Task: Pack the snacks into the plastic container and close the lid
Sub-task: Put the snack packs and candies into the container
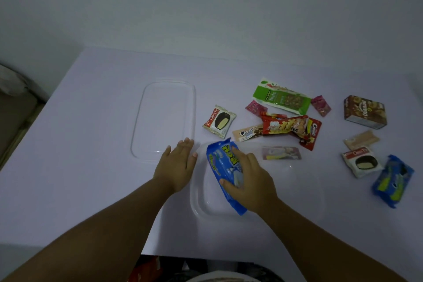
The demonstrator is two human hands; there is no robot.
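Over container: blue packet [225,175] is gripped by right hand [250,181], inside clear plastic container [196,204].
Left hand [177,167]: flat, holding nothing, at container rim.
Lid [163,119]: set aside on table [91,121].
Risk: light container may be slid if unbraced; remaining snacks [286,125] may be overfilled, blocking closure.

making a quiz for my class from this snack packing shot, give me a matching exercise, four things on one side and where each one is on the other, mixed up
Things:
1. clear lid
2. blue cookie pack
3. brown box
4. green nut bar

Places:
A. far right of the table, standing apart from the other snacks
B. held in the right hand over the clear container
C. flat on the table, just beyond the left hand
D. at the back of the snack pile, between two small pink packets

Pairs: 1-C, 2-B, 3-A, 4-D
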